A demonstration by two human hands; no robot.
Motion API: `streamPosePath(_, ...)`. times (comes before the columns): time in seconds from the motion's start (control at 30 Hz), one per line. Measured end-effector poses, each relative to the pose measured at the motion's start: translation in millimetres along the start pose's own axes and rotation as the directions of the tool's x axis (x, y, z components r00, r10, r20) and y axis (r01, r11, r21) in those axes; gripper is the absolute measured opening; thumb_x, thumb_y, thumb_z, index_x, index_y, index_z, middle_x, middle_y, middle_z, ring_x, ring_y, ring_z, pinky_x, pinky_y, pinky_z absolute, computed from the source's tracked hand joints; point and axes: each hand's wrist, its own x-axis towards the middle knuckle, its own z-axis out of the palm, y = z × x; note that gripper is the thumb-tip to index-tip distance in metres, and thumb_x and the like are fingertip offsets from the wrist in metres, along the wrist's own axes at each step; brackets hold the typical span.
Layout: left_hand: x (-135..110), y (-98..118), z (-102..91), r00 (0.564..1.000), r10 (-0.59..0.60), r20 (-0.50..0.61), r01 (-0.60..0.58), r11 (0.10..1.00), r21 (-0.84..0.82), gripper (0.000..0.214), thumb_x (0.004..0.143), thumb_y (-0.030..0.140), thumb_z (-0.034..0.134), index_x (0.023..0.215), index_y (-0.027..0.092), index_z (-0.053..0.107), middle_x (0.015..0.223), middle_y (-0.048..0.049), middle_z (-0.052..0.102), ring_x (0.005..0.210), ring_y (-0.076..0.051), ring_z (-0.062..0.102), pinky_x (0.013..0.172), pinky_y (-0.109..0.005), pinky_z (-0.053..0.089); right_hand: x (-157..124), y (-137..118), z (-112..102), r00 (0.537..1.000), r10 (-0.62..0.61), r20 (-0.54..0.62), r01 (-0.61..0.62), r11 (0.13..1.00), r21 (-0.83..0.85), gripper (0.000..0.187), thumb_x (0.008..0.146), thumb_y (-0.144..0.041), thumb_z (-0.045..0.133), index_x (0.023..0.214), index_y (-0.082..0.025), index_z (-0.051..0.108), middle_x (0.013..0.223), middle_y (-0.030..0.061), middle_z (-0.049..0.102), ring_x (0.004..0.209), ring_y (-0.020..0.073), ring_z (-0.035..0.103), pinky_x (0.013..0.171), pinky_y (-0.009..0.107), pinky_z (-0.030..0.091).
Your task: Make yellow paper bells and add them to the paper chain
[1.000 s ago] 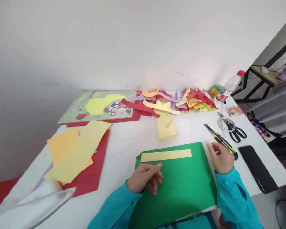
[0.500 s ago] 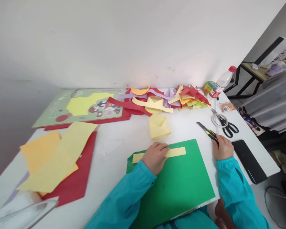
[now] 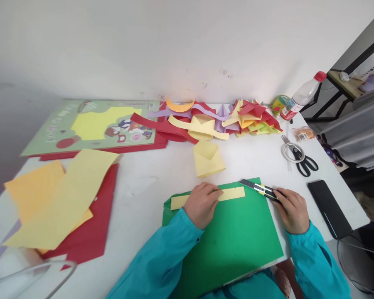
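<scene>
Under my left hand [image 3: 202, 204] lies a pale yellow paper strip [image 3: 233, 193], its middle covered by my closed fingers. The strip rests along the far part of a green board [image 3: 237, 236], whose near edge reaches my lap. My right hand [image 3: 293, 211] grips a utility knife [image 3: 264, 191] by its black and yellow handle. The knife's blade is out and points left, over the board's far right corner. Just beyond the board, a folded pale yellow paper piece [image 3: 208, 158] stands on the white table.
Scissors [image 3: 305, 162] and a tape roll [image 3: 293, 152] lie at right, near a black phone [image 3: 329, 208]. A plastic bottle [image 3: 302, 97] stands behind. Coloured paper cutouts [image 3: 252, 118] line the wall. Left are a green illustrated pad [image 3: 50, 133] and loose paper sheets [image 3: 65, 199].
My right hand has lifted the utility knife from the table and brought it left, over the green board's corner. My left hand stays on the strip. The view has shifted slightly.
</scene>
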Motion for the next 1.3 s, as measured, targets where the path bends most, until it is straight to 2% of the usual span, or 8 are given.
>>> streamPosePath(0.17, -1.3, 1.1, 1.3, 0.999, 0.02, -0.033, -0.019, 1.0, 0.013, 0.024, 0.081, 0.011, 0.046, 0.093, 0.016, 0.066, 0.088, -0.0107, 0.066, 0.081, -0.023, 0.056, 0.068, -0.039, 0.048, -0.9, -1.2, -2.9, 1.0, -0.013, 0.026, 0.013, 1.0, -0.021, 0.028, 0.085, -0.024, 0.056, 0.113, -0.024, 0.062, 0.11, 0.0068, 0.066, 0.097, 0.0223, 0.058, 0.083, 0.036, 0.044)
streamPosePath(0.47, -2.9, -0.7, 2.0, 1.0, 0.0, -0.029, 0.0, 1.0, -0.021, 0.026, 0.082, 0.014, 0.044, 0.093, 0.018, 0.067, 0.089, -0.0099, 0.066, 0.082, -0.022, 0.056, 0.07, -0.039, 0.049, -2.6, -4.2, -2.5, 0.999, -0.023, 0.042, 0.022, 1.0, 0.015, 0.032, 0.086, -0.025, 0.054, 0.118, -0.026, 0.059, 0.113, 0.0072, 0.064, 0.1, 0.0226, 0.058, 0.085, 0.037, 0.045)
streamPosePath(0.73, -2.4, 1.2, 2.0, 0.994, 0.038, -0.1, -0.04, 0.999, -0.018, 0.025, 0.081, 0.011, 0.046, 0.098, 0.016, 0.064, 0.101, -0.0113, 0.066, 0.09, -0.024, 0.056, 0.073, -0.041, 0.05, -1.9, -10.6, -8.8, 0.996, -0.092, -0.02, 0.093, 0.991, 0.097, 0.032, 0.082, -0.019, 0.06, 0.114, -0.025, 0.06, 0.109, 0.0079, 0.066, 0.099, 0.0228, 0.058, 0.084, 0.038, 0.045)
streamPosePath(0.93, 0.4, 6.9, 0.3, 0.988, 0.073, -0.138, -0.069, 0.997, 0.029, 0.023, 0.083, 0.01, 0.045, 0.095, 0.017, 0.064, 0.086, -0.0089, 0.067, 0.08, -0.021, 0.055, 0.069, -0.037, 0.048, -6.5, -12.2, -13.6, 0.983, -0.171, -0.07, 0.178, 0.977, 0.116, 0.035, 0.079, -0.012, 0.063, 0.111, -0.026, 0.062, 0.106, 0.0068, 0.067, 0.098, 0.0213, 0.059, 0.084, 0.037, 0.045)
streamPosePath(1.2, 2.9, 12.5, -1.2, 0.973, 0.123, -0.196, -0.111, 0.991, 0.068, 0.021, 0.081, 0.007, 0.047, 0.089, 0.016, 0.064, 0.079, -0.0077, 0.065, 0.074, -0.019, 0.055, 0.064, -0.034, 0.049, -13.8, -6.8, -9.5, 0.98, -0.185, -0.073, 0.191, 0.978, 0.083, 0.031, 0.081, -0.012, 0.06, 0.109, -0.024, 0.063, 0.107, 0.0071, 0.067, 0.101, 0.0211, 0.058, 0.086, 0.037, 0.044)
streamPosePath(1.3, 3.2, 11.7, 1.8, 0.964, 0.15, -0.218, -0.136, 0.988, 0.075, 0.023, 0.08, 0.005, 0.047, 0.095, 0.014, 0.063, 0.091, -0.011, 0.067, 0.086, -0.021, 0.056, 0.072, -0.037, 0.051, -13.1, -6.0, -7.7, 0.982, -0.184, -0.048, 0.187, 0.98, 0.072, 0.031, 0.082, -0.011, 0.058, 0.11, -0.023, 0.063, 0.108, 0.0084, 0.066, 0.102, 0.022, 0.057, 0.085, 0.038, 0.044)
